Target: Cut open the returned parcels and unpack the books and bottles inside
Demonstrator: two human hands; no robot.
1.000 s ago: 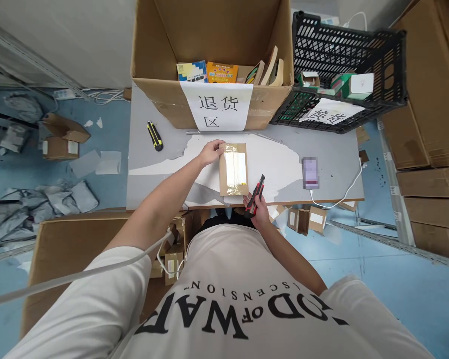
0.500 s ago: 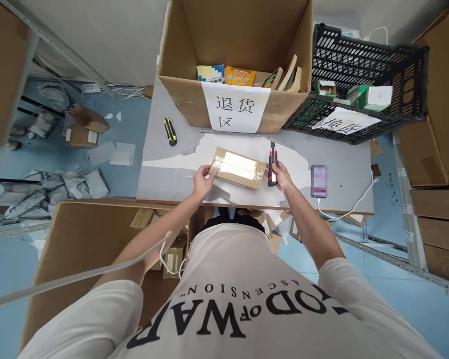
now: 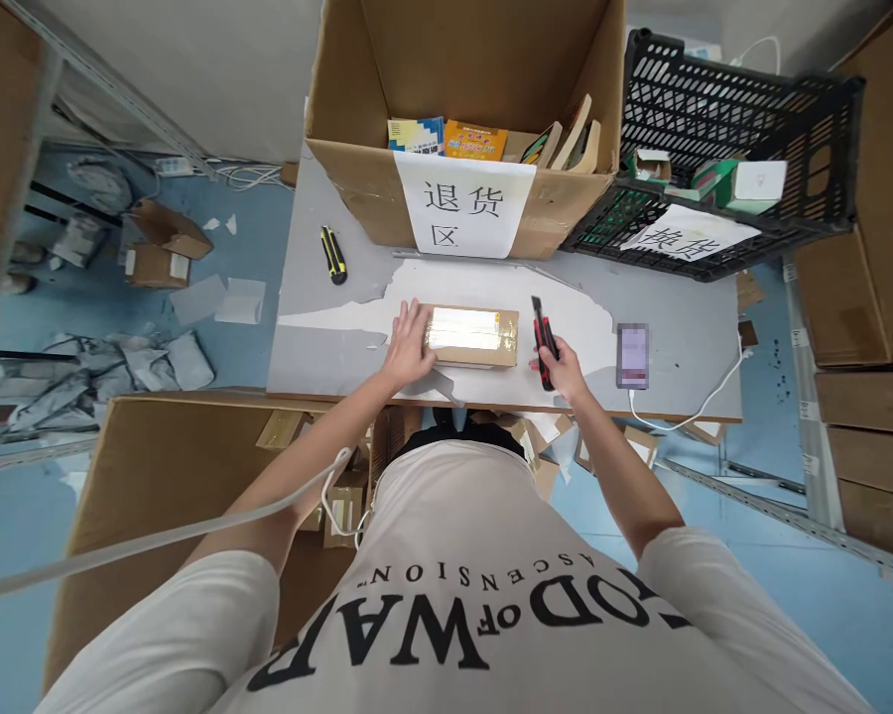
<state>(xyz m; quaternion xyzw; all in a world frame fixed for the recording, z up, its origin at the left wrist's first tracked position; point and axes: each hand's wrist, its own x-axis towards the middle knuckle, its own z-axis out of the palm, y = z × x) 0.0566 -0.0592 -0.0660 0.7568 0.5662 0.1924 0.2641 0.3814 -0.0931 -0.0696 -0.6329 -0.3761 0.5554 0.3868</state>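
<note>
Pressed flat on the left end of the parcel (image 3: 470, 336), your left hand (image 3: 411, 343) pins it to the table (image 3: 319, 317) with open fingers rather than closing around it. Your right hand (image 3: 562, 370) is wrapped around the red and black knife (image 3: 543, 340), which points away from you just to the right of the parcel and does not touch it.

That parcel lies flat near the middle of the table, long side running left to right, close to the near edge. It is a small brown cardboard packet, its top covered in glossy clear tape over a pale label. Judge it as light and fairly stiff — a thin carton that keeps its shape under your palm but would dent if you lean hard. The taped top looks slick, so a palm there may slide; the bare cardboard at the ends and side edges should give a surer hold. Take it by the short ends or pinch across the long edges, and keep your fingers off any line the blade might follow.

Beyond it, at the far side, stands a big open cardboard box (image 3: 357, 188) with a paper sign (image 3: 462, 204) on its front and books inside. To its right sits a black plastic crate (image 3: 744, 129) with small boxes in it. A second knife, yellow and black (image 3: 333, 255), lies far left on the table — well apart from your hands. A phone (image 3: 632, 354) on a white cable lies to the right of the red knife.
</note>
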